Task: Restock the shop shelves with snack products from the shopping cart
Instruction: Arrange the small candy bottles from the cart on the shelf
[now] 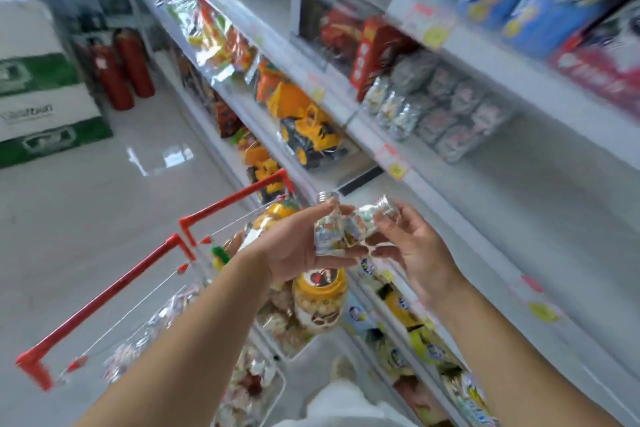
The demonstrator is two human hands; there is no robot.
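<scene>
My left hand (294, 246) holds a small silver-capped snack bottle (329, 230) upright between thumb and fingers. My right hand (412, 246) pinches a second small bottle (372, 217) that lies tilted, its silver cap toward the shelf. The two bottles touch in mid-air above the shopping cart (100, 298), whose red handles run to the lower left. Inside the cart lie a yellow-lidded jar of round snacks (320, 302) and several wrapped snack packs. Similar small bottles (391, 107) stand in a row on the middle shelf (450, 204).
White shelving runs along the right, holding toy trucks (304, 125), boxes and blue snack bags (540, 7). Yellow packs (415, 329) fill the bottom shelf. Two red fire extinguishers (121, 66) and stacked green-and-white cartons (38, 80) stand at the far left on the tiled floor.
</scene>
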